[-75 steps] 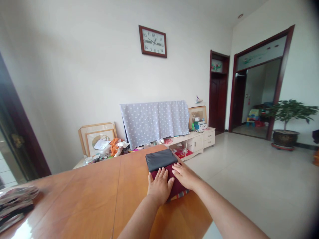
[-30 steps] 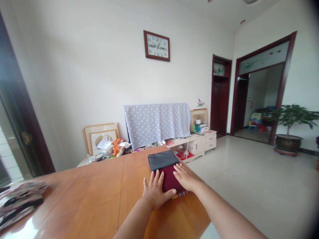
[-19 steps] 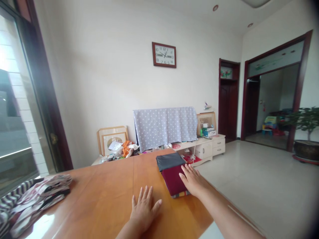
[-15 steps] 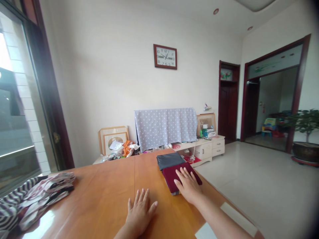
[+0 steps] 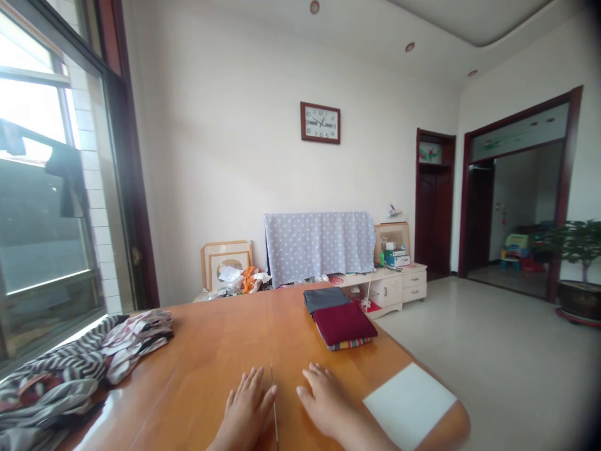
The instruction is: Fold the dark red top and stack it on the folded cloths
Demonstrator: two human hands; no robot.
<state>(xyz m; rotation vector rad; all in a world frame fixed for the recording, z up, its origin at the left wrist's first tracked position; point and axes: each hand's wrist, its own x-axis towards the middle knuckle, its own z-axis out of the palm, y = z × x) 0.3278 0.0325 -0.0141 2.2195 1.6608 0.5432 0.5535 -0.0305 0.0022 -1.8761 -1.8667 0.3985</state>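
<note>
My left hand (image 5: 247,407) rests over the near part of the wooden table (image 5: 211,338), fingers stretched out and holding nothing. To its right, my right hand (image 5: 323,399) is also open, its fingers apart and bare. Beyond the right hand lies a folded maroon garment (image 5: 345,322) on top of a striped folded cloth (image 5: 354,344). A dark grey folded garment (image 5: 323,299) sits just behind them. At the table's left side is a loose heap of clothes (image 5: 136,335), including a black-and-white striped piece (image 5: 70,357).
A pale rectangular sheet (image 5: 410,404) lies at the table's right corner. Behind the table stands a low white cabinet (image 5: 389,291) beside a polka-dot cloth (image 5: 319,247). A potted plant (image 5: 582,294) stands on the floor at right; a window (image 5: 47,219) is at left.
My right hand has come off the maroon garment and back toward me, beside the left. The camera view has turned left and up, showing more of the clothes heap.
</note>
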